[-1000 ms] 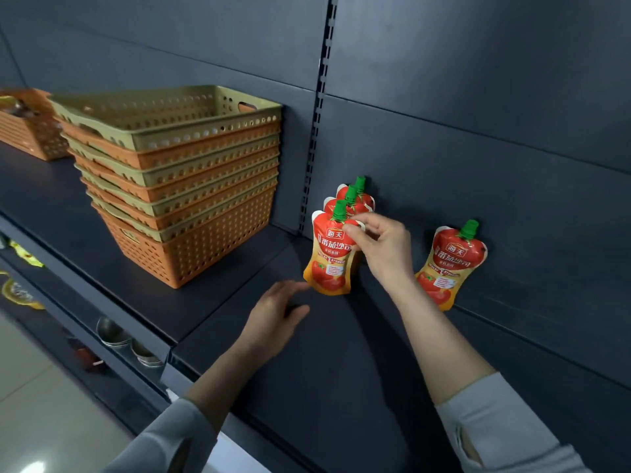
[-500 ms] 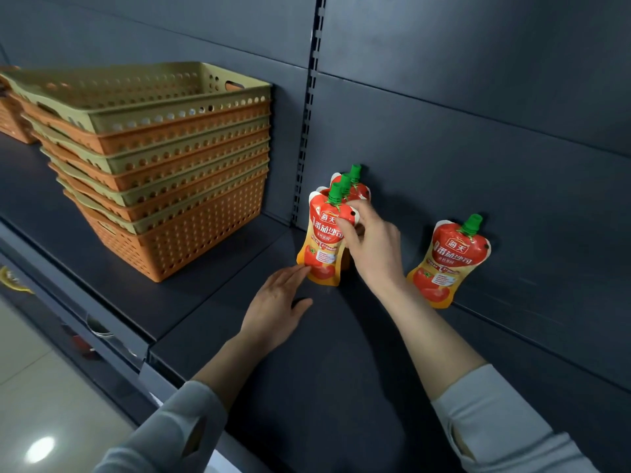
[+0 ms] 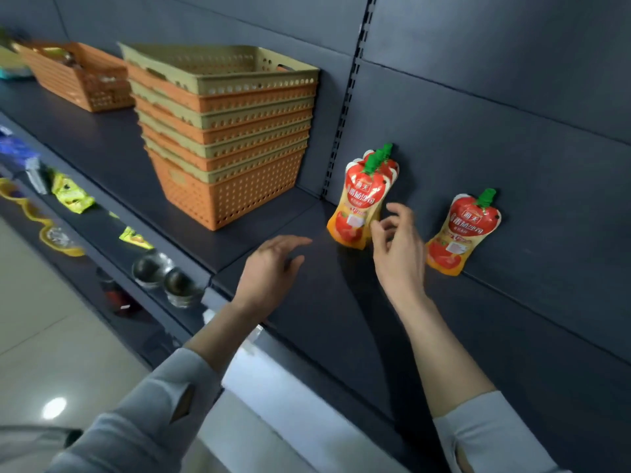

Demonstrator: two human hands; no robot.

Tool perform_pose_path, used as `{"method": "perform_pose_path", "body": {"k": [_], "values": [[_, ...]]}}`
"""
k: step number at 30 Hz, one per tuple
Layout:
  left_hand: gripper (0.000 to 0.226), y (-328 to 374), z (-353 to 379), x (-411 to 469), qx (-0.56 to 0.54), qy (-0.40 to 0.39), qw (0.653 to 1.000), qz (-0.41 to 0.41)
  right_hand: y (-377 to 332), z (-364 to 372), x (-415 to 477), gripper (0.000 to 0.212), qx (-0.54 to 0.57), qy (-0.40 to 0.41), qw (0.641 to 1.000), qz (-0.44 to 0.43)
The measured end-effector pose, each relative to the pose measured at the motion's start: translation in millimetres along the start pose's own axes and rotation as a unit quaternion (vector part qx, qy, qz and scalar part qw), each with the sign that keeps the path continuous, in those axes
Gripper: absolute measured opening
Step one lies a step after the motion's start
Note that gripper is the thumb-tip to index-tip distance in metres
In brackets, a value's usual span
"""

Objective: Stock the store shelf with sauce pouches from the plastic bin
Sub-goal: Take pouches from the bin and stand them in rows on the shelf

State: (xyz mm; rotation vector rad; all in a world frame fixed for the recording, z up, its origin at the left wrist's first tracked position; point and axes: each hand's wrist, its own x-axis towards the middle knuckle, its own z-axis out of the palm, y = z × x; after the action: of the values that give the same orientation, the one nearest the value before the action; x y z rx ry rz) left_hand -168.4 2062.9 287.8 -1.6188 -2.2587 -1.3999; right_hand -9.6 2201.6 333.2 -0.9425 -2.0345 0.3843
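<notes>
A row of red-and-orange sauce pouches (image 3: 362,203) with green caps stands on the dark shelf (image 3: 317,302), leaning against the back panel. A single pouch (image 3: 461,233) of the same kind leans on the panel further right. My right hand (image 3: 397,249) hovers between them, fingers spread, holding nothing, just clear of the front pouch. Lower left of the row, my left hand (image 3: 271,269) hangs open above the shelf surface. The plastic bin with the stock is not in view.
A stack of orange and beige perforated baskets (image 3: 222,131) stands on the shelf left of the pouches, with another orange basket (image 3: 78,76) further left. A slotted upright (image 3: 345,107) runs up the back panel. The lower shelf holds metal bowls (image 3: 164,274) and yellow packets (image 3: 70,194).
My right hand has let go of the front pouch and drawn back to the right, fingers open. My left hand has lifted slightly. The view has swung left and down.
</notes>
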Motion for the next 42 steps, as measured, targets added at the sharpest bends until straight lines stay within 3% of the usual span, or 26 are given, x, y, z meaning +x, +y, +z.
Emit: {"method": "perform_pose_path", "body": {"k": [7,13,16,20,22,25,29,31,33,36,39,42], "values": [[0.027,-24,-98,-143,0.011,0.074,0.995,-0.068,-81,30,-145,0.019,0.058,-0.042,0.995,-0.072],[0.027,-86,-153,-332,0.035,0.127,0.949,-0.286,-135,90,-302,0.022,0.088,-0.215,0.964,-0.128],[0.031,-116,-160,-436,0.047,0.13,0.894,-0.426,-148,130,-379,0.023,0.085,-0.366,0.918,-0.125],[0.036,-138,-158,-535,0.03,0.127,0.813,-0.567,-169,201,-453,0.024,0.022,-0.577,0.807,-0.123],[0.038,-150,-154,-562,0.023,0.12,0.786,-0.606,-186,246,-478,0.028,-0.004,-0.623,0.768,-0.149],[0.048,-179,-145,-582,0.015,0.108,0.756,-0.646,-221,322,-505,0.037,-0.037,-0.641,0.742,-0.193],[0.068,-217,-130,-577,0.02,0.122,0.746,-0.655,-259,406,-533,0.043,-0.071,-0.644,0.733,-0.207],[0.078,-233,-124,-573,0.076,0.099,0.748,-0.652,-264,431,-549,0.051,-0.118,-0.655,0.719,-0.199],[0.083,-251,-121,-580,0.157,0.037,0.772,-0.615,-262,445,-561,0.055,-0.149,-0.663,0.708,-0.195],[0.073,-272,-128,-591,0.237,-0.131,0.829,-0.489,-260,453,-559,0.048,-0.159,-0.678,0.691,-0.193],[0.067,-279,-141,-586,0.23,-0.266,0.822,-0.447,-259,447,-540,0.074,-0.158,-0.736,0.628,-0.196],[0.065,-281,-149,-582,0.274,-0.298,0.815,-0.414,-252,435,-524,0.093,-0.172,-0.783,0.559,-0.21]]}}
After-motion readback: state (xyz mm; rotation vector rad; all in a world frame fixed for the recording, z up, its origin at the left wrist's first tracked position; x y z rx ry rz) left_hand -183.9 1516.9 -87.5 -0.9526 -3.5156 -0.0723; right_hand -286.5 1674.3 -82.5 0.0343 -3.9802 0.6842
